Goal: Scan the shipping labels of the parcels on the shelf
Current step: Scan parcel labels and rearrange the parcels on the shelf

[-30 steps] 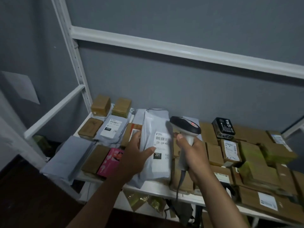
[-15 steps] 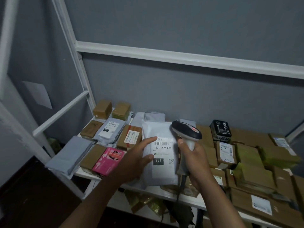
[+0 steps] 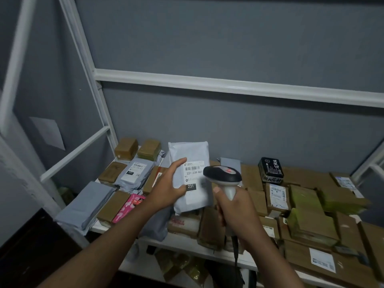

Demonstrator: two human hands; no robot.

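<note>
My left hand grips the left edge of a grey poly mailer and holds it upright above the shelf. Its white shipping label faces me and reads 231-239-K01, with a black 231 tag below. My right hand is wrapped round the handle of a barcode scanner, whose dark head sits just right of the label with a red light on top. The scanner's cable hangs down below my wrist.
The white shelf is crowded with brown cardboard parcels, grey mailers, a pink box and a black box. A white upright and rails frame the shelf at left. More packages lie on the level below.
My left hand has lifted the grey mailer off the pile and tilted it upright toward me. The scanner has shifted right, beside the label, and my head has moved back.
</note>
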